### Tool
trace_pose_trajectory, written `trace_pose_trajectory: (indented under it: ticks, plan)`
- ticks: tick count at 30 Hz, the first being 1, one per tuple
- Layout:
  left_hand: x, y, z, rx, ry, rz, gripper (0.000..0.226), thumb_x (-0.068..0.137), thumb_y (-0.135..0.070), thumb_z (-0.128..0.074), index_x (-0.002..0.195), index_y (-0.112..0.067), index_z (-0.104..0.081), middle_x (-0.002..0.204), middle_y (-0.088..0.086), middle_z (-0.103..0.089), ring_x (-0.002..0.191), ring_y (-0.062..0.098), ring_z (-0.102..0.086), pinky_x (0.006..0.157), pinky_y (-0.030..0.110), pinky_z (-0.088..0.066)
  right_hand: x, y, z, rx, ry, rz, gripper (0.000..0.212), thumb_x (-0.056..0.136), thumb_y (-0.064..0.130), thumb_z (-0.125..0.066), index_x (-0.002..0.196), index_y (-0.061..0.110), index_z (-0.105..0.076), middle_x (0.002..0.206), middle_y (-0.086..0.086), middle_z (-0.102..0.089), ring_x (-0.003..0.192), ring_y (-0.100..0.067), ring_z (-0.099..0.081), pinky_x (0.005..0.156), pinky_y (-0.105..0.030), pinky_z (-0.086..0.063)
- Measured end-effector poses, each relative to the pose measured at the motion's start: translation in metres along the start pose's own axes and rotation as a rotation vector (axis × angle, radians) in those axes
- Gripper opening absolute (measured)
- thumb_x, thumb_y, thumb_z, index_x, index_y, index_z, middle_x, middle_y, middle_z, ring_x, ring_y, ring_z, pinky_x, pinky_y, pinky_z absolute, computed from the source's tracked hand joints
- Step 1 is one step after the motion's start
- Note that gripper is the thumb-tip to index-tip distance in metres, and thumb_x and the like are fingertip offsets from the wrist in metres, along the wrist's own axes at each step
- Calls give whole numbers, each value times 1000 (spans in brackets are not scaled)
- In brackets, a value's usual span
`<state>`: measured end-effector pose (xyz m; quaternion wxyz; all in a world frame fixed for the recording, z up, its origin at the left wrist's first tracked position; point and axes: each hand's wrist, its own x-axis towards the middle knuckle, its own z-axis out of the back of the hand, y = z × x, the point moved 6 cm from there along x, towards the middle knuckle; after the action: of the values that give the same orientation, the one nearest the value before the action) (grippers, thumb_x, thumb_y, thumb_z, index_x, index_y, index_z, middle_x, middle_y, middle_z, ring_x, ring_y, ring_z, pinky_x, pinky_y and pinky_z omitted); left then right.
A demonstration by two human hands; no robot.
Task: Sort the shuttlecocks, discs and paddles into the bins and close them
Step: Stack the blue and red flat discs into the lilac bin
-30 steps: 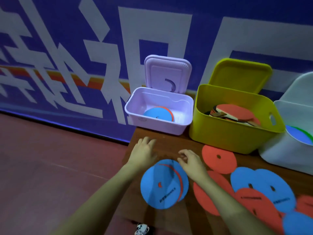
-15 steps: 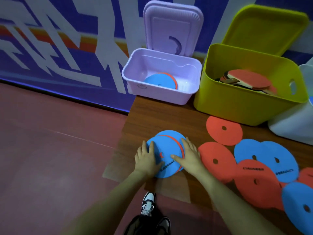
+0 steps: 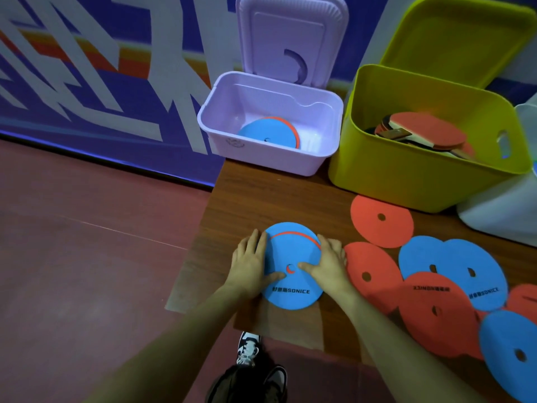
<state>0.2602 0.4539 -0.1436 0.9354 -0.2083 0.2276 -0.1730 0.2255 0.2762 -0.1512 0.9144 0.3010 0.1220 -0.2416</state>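
A small stack of flat discs (image 3: 292,251), blue on top with a red edge showing, lies near the wooden table's left front corner. My left hand (image 3: 250,264) rests flat against its left side, thumb on the top disc. My right hand (image 3: 329,263) rests on its right side, fingers nearly straight, thumb near the centre hole. The open lilac bin (image 3: 261,161) at the back holds blue and red discs (image 3: 268,134). The open yellow bin (image 3: 406,175) holds red paddles (image 3: 421,132). No shuttlecock is in sight.
Several loose red and blue discs (image 3: 380,219) overlap on the table to the right. A white bin (image 3: 499,216) stands at the far right. The two raised lids (image 3: 290,33) lean on the blue wall. The table's left edge (image 3: 200,242) drops to red floor, where my shoe (image 3: 247,347) shows.
My hands came down from beyond the stack onto its two sides, and its discs now sit closer together. My view has tilted down and moved nearer the table.
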Motion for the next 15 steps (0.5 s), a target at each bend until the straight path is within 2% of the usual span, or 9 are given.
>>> trace_pose_trajectory:
  ticks: [4,9,15]
  plan:
    - [-2,-7,-4,-18,13,-15,92,85,-48,-60,150,-20,-1,157,5,-3,141,28,-7,113,42,-13,-5,0,3,66,-38,-8,75,70,30,-79,133,23,-38,130,-7,-36,125,-27,-33,104,-36,-25]
    - [0,-12,3,-113,16,14,98,78,-36,-71,149,-26,-4,148,9,-12,135,29,-16,109,40,-21,-20,2,0,287,7,74,73,74,9,-74,134,21,-35,131,-6,-44,123,-25,-43,99,-40,-40]
    - [-7,-13,9,-177,-48,10,108,72,-33,-78,149,-27,-2,139,11,-16,127,29,-24,106,40,-27,-32,-1,11,364,39,163,69,81,-1,-63,138,26,-35,139,-1,-44,129,-22,-41,103,-43,-40]
